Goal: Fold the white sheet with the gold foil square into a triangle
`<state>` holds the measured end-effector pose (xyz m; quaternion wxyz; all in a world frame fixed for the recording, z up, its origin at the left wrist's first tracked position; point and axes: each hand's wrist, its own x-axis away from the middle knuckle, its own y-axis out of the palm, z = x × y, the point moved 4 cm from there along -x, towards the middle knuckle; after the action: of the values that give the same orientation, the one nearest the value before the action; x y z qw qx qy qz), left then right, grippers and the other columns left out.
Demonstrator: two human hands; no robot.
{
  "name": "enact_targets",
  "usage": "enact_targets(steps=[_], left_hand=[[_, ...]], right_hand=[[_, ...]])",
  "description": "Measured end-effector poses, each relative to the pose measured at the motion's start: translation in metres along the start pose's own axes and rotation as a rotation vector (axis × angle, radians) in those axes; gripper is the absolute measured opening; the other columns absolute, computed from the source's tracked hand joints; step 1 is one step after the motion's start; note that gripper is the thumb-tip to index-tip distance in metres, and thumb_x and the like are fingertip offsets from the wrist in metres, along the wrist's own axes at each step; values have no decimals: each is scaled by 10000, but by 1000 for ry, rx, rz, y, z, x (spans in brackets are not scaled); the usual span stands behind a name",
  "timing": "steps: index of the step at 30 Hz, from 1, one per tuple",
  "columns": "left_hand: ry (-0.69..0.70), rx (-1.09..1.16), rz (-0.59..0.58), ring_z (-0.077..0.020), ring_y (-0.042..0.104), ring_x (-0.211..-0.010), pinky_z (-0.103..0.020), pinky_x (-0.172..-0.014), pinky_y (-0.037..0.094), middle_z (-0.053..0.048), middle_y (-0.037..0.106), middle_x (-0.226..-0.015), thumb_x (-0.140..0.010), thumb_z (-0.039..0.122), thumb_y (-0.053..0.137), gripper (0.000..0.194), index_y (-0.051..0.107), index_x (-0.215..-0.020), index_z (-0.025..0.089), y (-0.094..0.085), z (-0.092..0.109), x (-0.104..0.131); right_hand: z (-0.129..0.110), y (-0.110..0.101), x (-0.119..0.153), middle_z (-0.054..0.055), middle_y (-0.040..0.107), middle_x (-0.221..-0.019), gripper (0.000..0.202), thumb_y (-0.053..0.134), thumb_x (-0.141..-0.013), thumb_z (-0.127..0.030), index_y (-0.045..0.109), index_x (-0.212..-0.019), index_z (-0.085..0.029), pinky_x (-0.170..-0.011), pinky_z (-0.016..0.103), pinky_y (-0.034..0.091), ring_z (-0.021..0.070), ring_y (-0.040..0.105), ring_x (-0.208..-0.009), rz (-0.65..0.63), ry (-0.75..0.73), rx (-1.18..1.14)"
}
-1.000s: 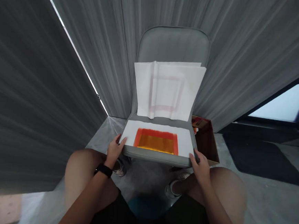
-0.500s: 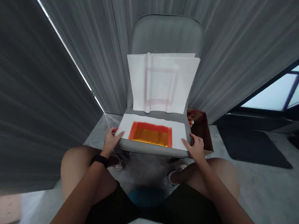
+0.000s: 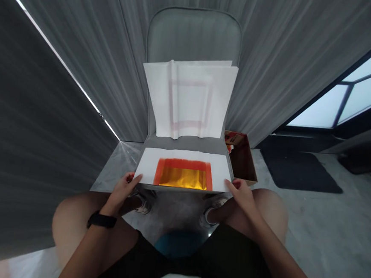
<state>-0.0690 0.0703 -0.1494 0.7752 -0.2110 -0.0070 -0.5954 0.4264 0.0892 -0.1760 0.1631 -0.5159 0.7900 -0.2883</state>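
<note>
Evenly apart, hands (image 3: 121,192) (image 3: 243,196) gripping paper (image 3: 146,164).

sheet (image 3: 146,166) rests on chair (image 3: 195,35), papers (image 3: 188,100) behind it at 12 o'clock; box (image 3: 247,159), then mat (image 3: 298,170), lie at 3 o'clock.

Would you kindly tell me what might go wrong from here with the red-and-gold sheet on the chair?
The white sheets leaning on the chair back could slide down onto the red-and-gold sheet. Its near edge lies close to the front edge of the seat, so it might slip or bend over. With the left hand and right hand at its near corners, uneven pulling could crease it.
</note>
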Motion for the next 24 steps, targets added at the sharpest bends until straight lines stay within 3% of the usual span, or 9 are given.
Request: enact_targets(steps=[4, 8, 11, 15, 20, 24], left_hand=[[18, 1, -56, -185, 633, -697, -285, -623, 518, -43, 739, -837, -590, 838, 794, 750, 728, -955, 185, 0, 8, 5], [47, -32, -14, -191, 621, -655, -299, -617, 518, -20, 713, -742, -567, 867, 761, 766, 715, -930, 194, 1, 11, -2], [85, -49, 64, -206, 630, -678, -310, -631, 526, -25, 717, -739, -546, 866, 753, 753, 722, -900, 202, 1, 15, -10], [129, 1, 113, -210, 645, -711, -316, -656, 553, -33, 732, -784, -576, 804, 785, 692, 736, -916, 204, 5, 22, -13], [149, 244, 121, -179, 663, -779, -293, -718, 581, -46, 751, -957, -704, 707, 796, 706, 715, -1153, 168, 10, 35, -19], [246, 275, 138, -198, 698, -923, -290, -762, 597, -101, 733, -1157, -741, 584, 824, 774, 624, -1356, 159, 12, 50, -43]], right_hand=[[-15, -5, -7, 36, 635, -618, 469, 681, -710, -679, 620, -614, -224, -576, 306, 420, 194, 564, -619, -255, -2, -18], [-29, -6, -11, 12, 616, -607, 501, 718, -654, -696, 684, -669, -196, -558, 289, 420, 160, 520, -591, -333, 29, -150], [-36, -7, -17, 27, 667, -647, 532, 766, -597, -676, 751, -775, -175, -535, 297, 449, 170, 546, -598, -260, 25, -206], [-44, -14, -27, 67, 750, -755, 548, 759, -691, -668, 809, -903, -166, -581, 332, 537, 207, 639, -665, -71, -75, -205], [-69, -24, -42, 90, 805, -937, 542, 695, -808, -687, 824, -962, -183, -785, 387, 603, 239, 715, -832, 123, -314, -173], [-101, -27, -65, 95, 808, -1001, 466, 671, -874, -620, 816, -994, -193, -889, 411, 598, 249, 731, -921, 227, -457, -163]])
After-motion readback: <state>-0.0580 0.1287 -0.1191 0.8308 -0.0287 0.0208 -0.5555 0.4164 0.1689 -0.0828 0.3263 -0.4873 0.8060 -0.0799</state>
